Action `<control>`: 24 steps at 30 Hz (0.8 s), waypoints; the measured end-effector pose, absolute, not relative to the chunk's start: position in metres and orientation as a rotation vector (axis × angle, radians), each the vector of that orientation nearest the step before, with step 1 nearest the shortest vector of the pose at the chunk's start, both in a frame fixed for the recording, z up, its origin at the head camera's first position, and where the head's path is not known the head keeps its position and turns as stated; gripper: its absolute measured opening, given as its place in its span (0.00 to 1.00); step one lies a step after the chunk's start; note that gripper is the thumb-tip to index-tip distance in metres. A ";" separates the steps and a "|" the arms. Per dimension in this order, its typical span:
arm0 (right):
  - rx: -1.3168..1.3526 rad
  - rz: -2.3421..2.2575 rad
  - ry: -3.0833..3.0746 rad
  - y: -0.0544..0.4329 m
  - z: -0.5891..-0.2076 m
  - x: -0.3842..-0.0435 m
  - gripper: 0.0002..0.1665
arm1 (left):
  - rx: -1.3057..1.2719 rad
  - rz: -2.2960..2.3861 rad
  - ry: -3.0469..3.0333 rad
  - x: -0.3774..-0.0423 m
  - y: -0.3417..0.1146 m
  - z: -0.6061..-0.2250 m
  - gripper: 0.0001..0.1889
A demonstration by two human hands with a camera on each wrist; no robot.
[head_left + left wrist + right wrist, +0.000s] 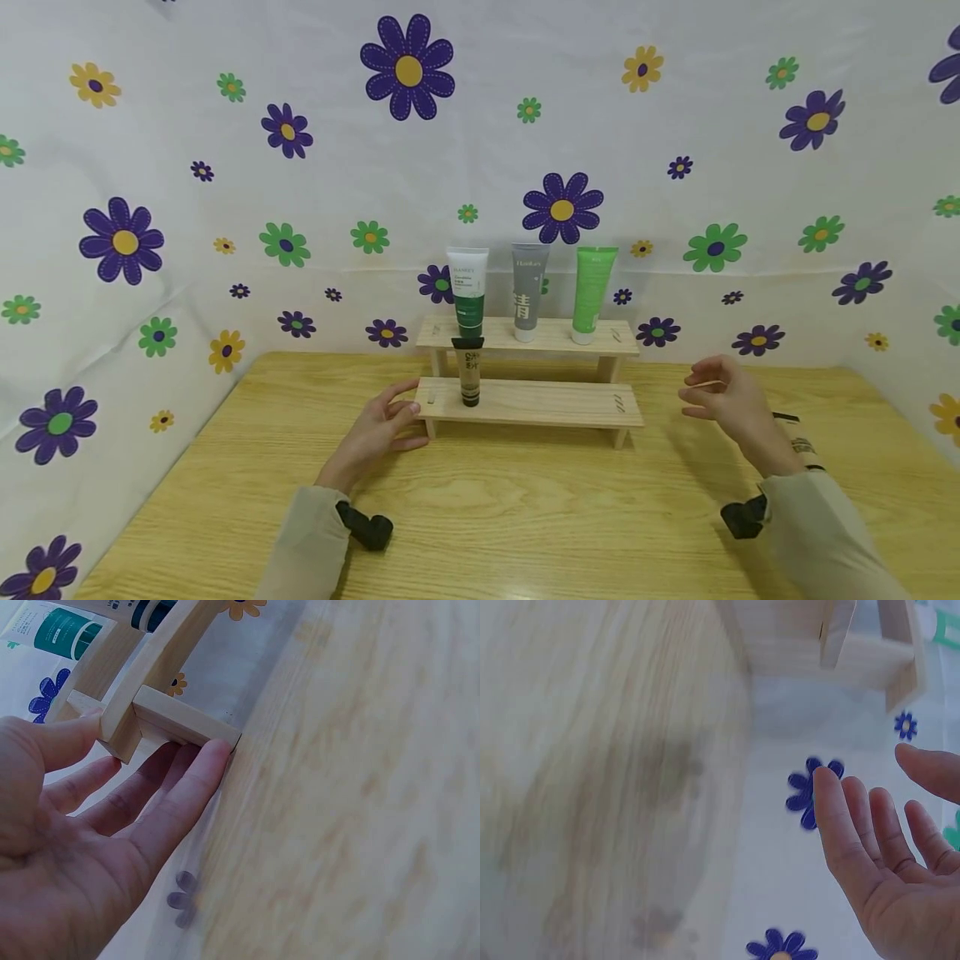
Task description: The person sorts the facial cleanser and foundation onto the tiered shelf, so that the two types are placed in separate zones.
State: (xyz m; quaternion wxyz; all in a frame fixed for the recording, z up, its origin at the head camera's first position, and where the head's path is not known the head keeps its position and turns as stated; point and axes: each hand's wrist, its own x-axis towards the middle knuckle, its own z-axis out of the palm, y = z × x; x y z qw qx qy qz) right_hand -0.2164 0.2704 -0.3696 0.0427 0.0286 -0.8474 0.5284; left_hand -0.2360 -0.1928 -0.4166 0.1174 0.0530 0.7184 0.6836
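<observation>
My left hand (378, 429) holds the left end of a two-step wooden stand (540, 410). In the left wrist view its thumb is at the board's corner and its fingers (180, 802) reach along the end leg. A small beige tube with black ends (470, 375) stands on the lower step, near the left. Right of the stand, my right hand (723, 400) hovers with nothing in it, fingers loosely bent. Another tube (798, 437), pale with black ends, lies on the table beside the right wrist, partly hidden by the forearm.
Along the upper step stand a white-and-green tube (468, 287), a grey tube (528, 292) and a bright green tube (595, 292). Behind the wooden table (495, 517) hangs a white cloth (480, 150) printed with flowers. Each wrist carries a black camera.
</observation>
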 end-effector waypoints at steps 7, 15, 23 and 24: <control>0.027 1.568 -2.596 0.292 -0.375 -0.214 0.26 | 0.144 1.998 2.103 -0.236 -0.192 -0.417 0.26; -0.008 1.530 -2.584 0.314 -0.379 -0.209 0.26 | 0.139 2.006 2.083 -0.237 -0.193 -0.417 0.26; -0.062 1.485 -2.587 0.342 -0.376 -0.204 0.24 | 0.159 2.017 2.064 -0.237 -0.193 -0.418 0.26; -0.076 1.484 -2.595 0.346 -0.376 -0.203 0.24 | 0.158 2.018 2.064 -0.237 -0.194 -0.418 0.26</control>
